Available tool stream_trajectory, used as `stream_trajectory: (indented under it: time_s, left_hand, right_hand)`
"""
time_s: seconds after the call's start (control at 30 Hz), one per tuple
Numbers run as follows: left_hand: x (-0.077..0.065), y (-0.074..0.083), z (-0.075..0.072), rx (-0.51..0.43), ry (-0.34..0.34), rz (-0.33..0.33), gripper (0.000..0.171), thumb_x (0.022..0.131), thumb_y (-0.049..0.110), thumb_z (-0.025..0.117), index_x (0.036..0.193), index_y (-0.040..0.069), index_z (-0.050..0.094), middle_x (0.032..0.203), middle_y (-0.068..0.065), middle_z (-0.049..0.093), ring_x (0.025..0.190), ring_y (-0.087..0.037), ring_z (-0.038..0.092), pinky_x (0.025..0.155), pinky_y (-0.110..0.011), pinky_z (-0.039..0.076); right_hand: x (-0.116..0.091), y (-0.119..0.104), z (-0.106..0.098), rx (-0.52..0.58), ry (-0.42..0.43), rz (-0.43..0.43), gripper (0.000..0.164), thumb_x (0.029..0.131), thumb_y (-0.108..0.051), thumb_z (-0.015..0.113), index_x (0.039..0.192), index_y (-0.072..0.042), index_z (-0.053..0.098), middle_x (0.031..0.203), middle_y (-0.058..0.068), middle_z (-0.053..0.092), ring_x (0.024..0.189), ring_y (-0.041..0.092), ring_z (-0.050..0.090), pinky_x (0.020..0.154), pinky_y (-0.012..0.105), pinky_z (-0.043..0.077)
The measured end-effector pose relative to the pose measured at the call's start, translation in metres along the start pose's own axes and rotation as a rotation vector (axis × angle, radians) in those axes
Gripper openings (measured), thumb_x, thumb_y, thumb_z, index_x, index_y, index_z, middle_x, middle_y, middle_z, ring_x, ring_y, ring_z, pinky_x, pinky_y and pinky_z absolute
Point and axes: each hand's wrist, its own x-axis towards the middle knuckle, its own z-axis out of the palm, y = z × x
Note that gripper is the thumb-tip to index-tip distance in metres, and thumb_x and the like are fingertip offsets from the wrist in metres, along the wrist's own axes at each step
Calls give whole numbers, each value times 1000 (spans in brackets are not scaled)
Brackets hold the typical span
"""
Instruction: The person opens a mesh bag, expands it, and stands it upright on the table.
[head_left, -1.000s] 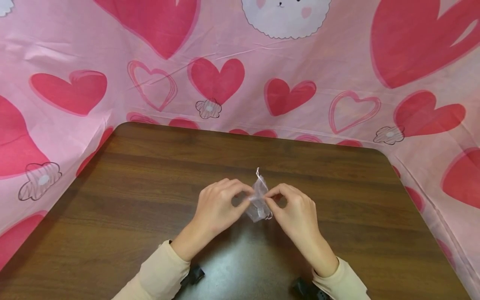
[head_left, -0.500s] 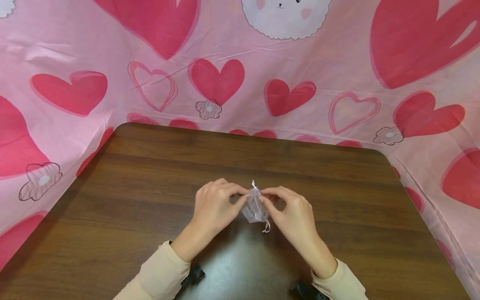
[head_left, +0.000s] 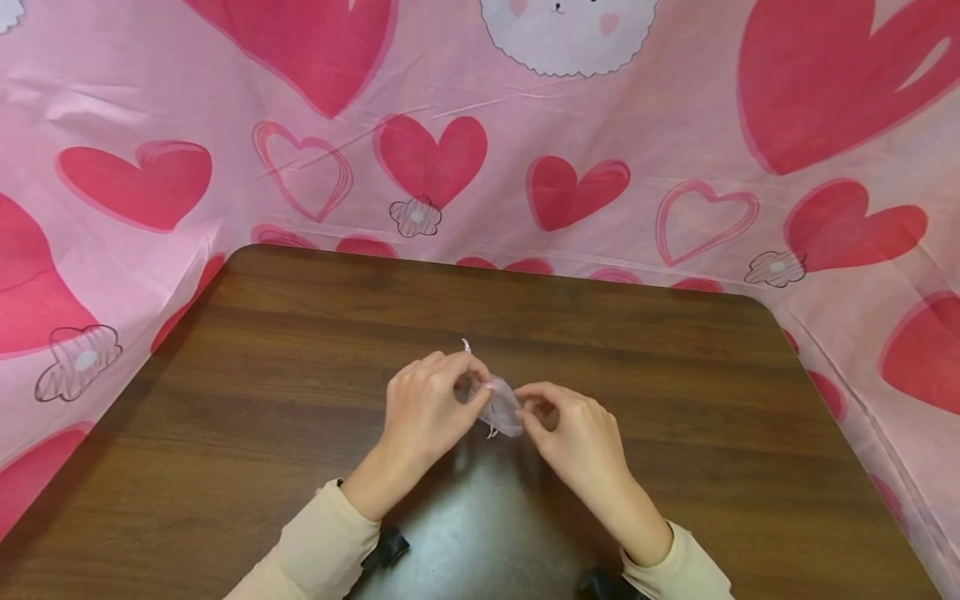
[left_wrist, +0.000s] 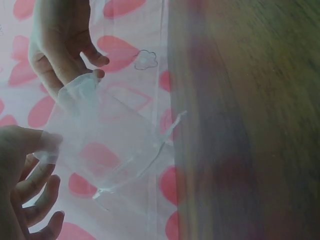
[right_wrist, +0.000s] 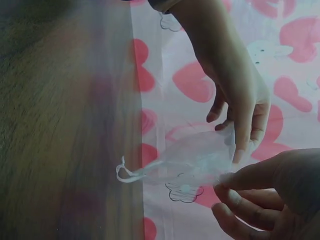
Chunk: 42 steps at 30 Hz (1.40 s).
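A small, sheer white organza drawstring pouch (head_left: 501,408) hangs between both hands, above the table. Its thin drawstring (right_wrist: 131,175) dangles from the end away from the fingers in the wrist views. My left hand (head_left: 429,407) pinches one edge of the pouch between thumb and forefinger. At the opposite corner of the same edge, my right hand (head_left: 581,429) pinches the cloth with its fingertips. Seen from the left wrist, the see-through pouch (left_wrist: 115,132) is spread out between the two hands, and nothing shows inside it.
Under the hands lies a dark brown wooden table (head_left: 300,333) with rounded far corners. A pink cloth (head_left: 487,75) printed with red hearts hangs behind it and along both sides. Black wrist devices (head_left: 386,550) sit by the cuffs.
The pouch has turned in the fingers: its drawstring ends now lie farther left, beside the left hand. The right hand has shifted slightly left and down, and the pouch edge is now stretched between both hands.
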Motion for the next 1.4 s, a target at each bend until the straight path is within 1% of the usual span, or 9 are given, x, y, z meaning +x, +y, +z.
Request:
stream_trajectory:
  time_s: [0.27, 0.43, 0.6, 0.73, 0.83, 1.03, 1.23, 1.33, 1.4]
  left_hand:
    - [-1, -1, 2, -3, 18, 30, 16, 74, 15, 80, 83, 25, 71, 67, 13, 59, 58, -6, 48, 51, -26, 39]
    - [-1, 2, 2, -32, 19, 72, 13, 77, 15, 76, 85, 25, 73, 69, 12, 61, 59, -5, 49, 51, -26, 40]
    - [-1, 2, 1, -5, 11, 63, 15, 76, 16, 80, 84, 26, 73, 71, 15, 63, 60, -6, 49, 52, -26, 40]
    - [-1, 0, 1, 30, -19, 47, 19, 73, 16, 84, 84, 25, 72, 71, 15, 60, 62, -7, 52, 54, -27, 41]
    - [-2, -1, 2, 44, -26, 42, 19, 73, 15, 83, 84, 25, 71, 71, 16, 58, 62, -7, 52, 54, -27, 41]
    - [-3, 0, 5, 49, -10, 55, 19, 73, 14, 81, 85, 25, 71, 73, 14, 59, 66, -8, 55, 56, -27, 43]
    - [-3, 4, 6, 33, -63, 139, 25, 76, 22, 84, 99, 24, 74, 94, 10, 67, 83, -13, 63, 63, -30, 51]
    - [-3, 6, 6, 42, -69, 153, 18, 78, 22, 83, 94, 25, 77, 93, 12, 70, 81, -12, 63, 63, -29, 49]
    - [-3, 6, 6, 62, -49, 144, 13, 77, 22, 83, 88, 26, 77, 88, 13, 70, 78, -11, 63, 61, -29, 48]
  right_hand:
    - [2, 2, -2, -30, 18, -22, 17, 79, -7, 80, 93, -17, 78, 73, -13, 58, 63, 9, 56, 52, 27, 41]
    - [3, 4, -1, -21, 38, -26, 13, 81, -10, 81, 91, -18, 78, 78, -12, 63, 64, 9, 57, 51, 27, 41]
    - [5, 7, 0, -9, 83, -32, 12, 78, -12, 84, 83, -20, 76, 83, -11, 69, 65, 10, 59, 53, 30, 43]
    - [5, 8, 0, -12, 119, -21, 16, 74, -15, 88, 78, -20, 73, 78, -6, 69, 57, 9, 52, 51, 30, 39]
    - [5, 8, -1, -17, 144, -19, 18, 73, -17, 89, 76, -20, 72, 74, -5, 68, 54, 7, 48, 50, 30, 38]
    - [6, 9, -1, -24, 187, -55, 13, 76, -14, 87, 82, -18, 76, 73, -7, 67, 57, 6, 54, 52, 31, 42]
    - [5, 11, 2, -77, 189, -118, 15, 76, -8, 86, 86, -15, 78, 74, -4, 67, 61, 12, 60, 52, 34, 45]
    - [5, 11, 3, -72, 177, -136, 18, 76, -4, 85, 88, -15, 78, 75, -4, 68, 66, 15, 63, 53, 33, 46]
    - [5, 10, 5, -65, 161, -133, 19, 76, -4, 85, 88, -16, 77, 76, -6, 68, 66, 13, 63, 52, 32, 46]
